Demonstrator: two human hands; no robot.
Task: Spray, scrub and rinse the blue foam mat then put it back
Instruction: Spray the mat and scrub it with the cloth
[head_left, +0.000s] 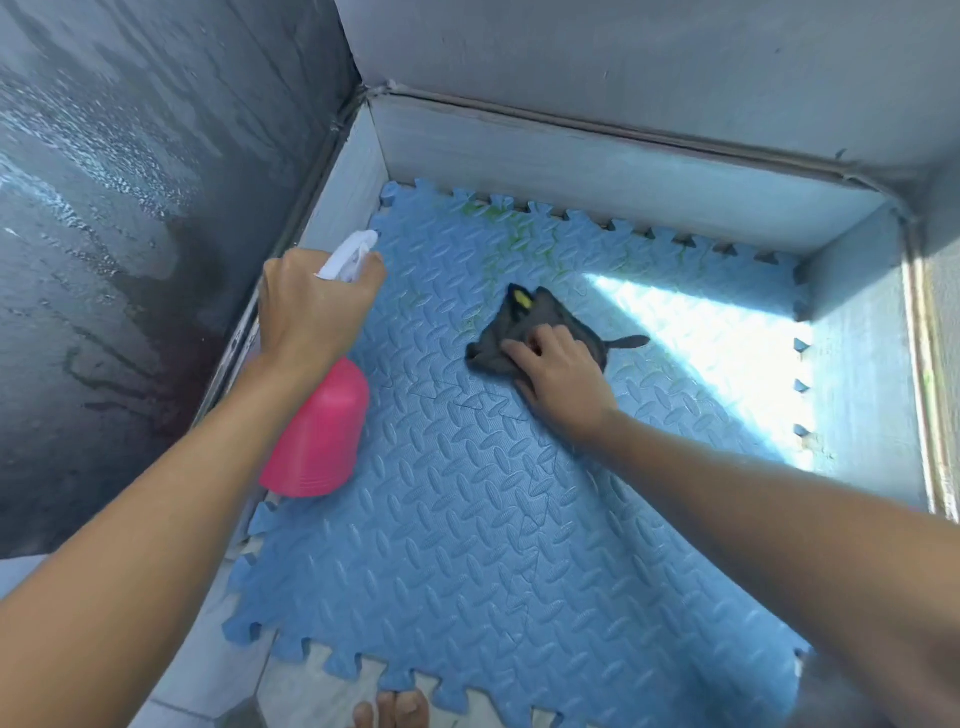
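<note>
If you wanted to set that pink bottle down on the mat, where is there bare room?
The near half of the blue foam mat, between the two forearms, is bare. The sunlit strip by the right wall is free too. The middle is taken by the right hand on the dark cloth; the left hand holds the spray bottle.

The mat (493, 493) lies on the floor in the walled corner; a cloth (540, 327) rests on it, a spray bottle (319, 431) above its left edge.
</note>
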